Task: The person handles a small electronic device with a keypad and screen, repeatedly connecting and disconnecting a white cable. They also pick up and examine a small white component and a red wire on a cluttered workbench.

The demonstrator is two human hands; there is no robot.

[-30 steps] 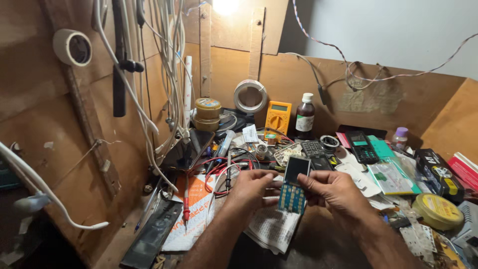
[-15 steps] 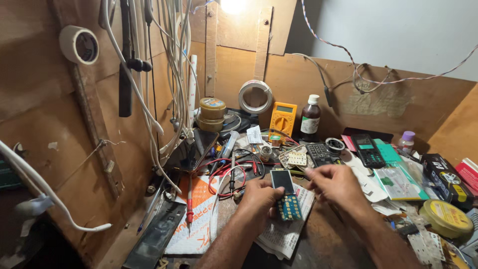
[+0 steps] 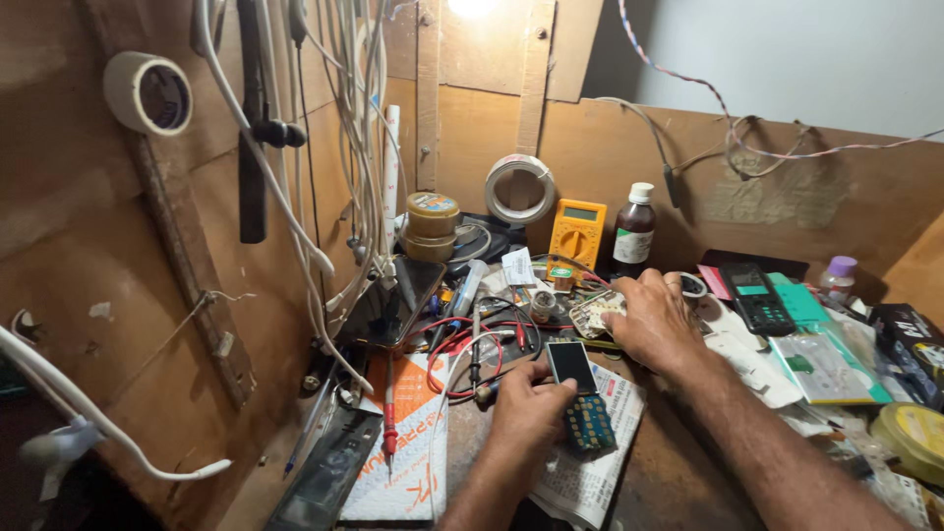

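Cluttered wooden workbench (image 3: pixel 678 482), plywood walls, white cables (image 3: pixel 364 197) hanging at left, yellow multimeter (image 3: pixel 578 231) and brown bottle (image 3: pixel 634 231) at the back. Left hand (image 3: pixel 531 413) curled around an opened keypad phone (image 3: pixel 580 393), pinning it on newspaper (image 3: pixel 590 472). Right hand (image 3: pixel 654 320), fingers bent and loosely spread, rests on a small phone part (image 3: pixel 598 313) just behind the phone; grip unclear

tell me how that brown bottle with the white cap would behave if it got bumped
The brown bottle stands tall and narrow, so a bump would probably tip it. Its round body would likely roll once down. It looks like glass or hard plastic, so it is probably stiff, perhaps breakable.
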